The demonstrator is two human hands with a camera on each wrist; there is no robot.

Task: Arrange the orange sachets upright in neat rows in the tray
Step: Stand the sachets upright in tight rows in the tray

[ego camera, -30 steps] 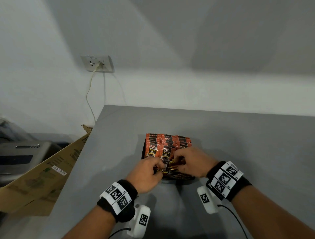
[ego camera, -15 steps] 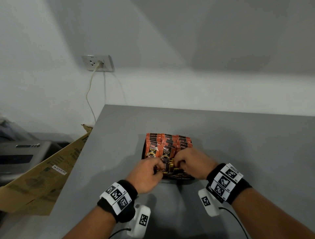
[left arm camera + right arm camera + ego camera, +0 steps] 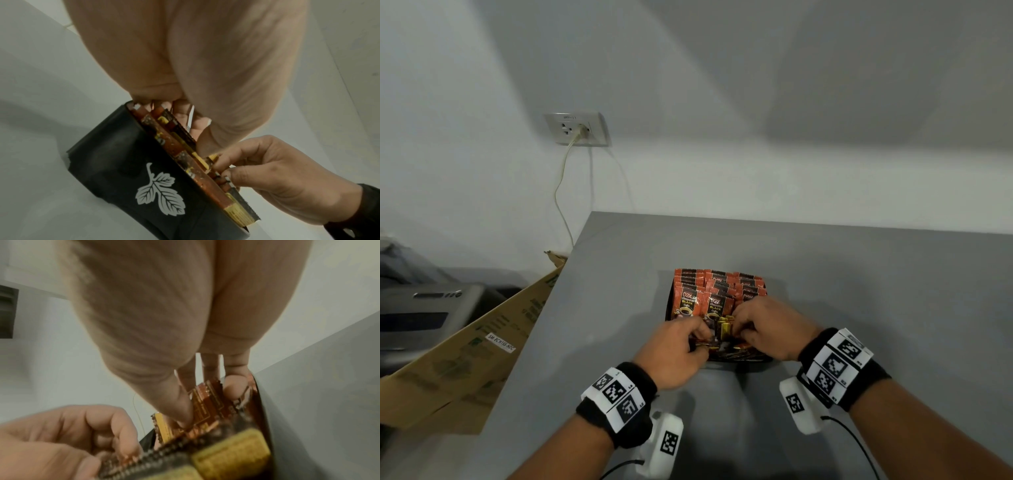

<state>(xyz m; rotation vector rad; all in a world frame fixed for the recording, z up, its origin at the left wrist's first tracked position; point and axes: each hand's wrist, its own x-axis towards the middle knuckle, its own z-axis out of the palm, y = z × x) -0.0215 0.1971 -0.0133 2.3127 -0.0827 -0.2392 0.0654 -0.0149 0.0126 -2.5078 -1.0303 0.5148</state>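
Both hands, left hand [image 3: 677, 354] and right hand [image 3: 770, 329], pinch loose orange sachets [image 3: 722, 334] at the tray [image 3: 123, 170] near end; upright rows stand beyond.

Grey table [image 3: 825, 274] against white wall [image 3: 722, 102], outlet [image 3: 577, 128] with plugged cord.

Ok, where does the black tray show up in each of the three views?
Head: the black tray sits at centre on the grey table, mostly hidden by both hands.
Left wrist: lower centre, its outer wall with a white leaf print.
Right wrist: only a dark edge at right.
Shared landmark: the orange sachets packed inside it.
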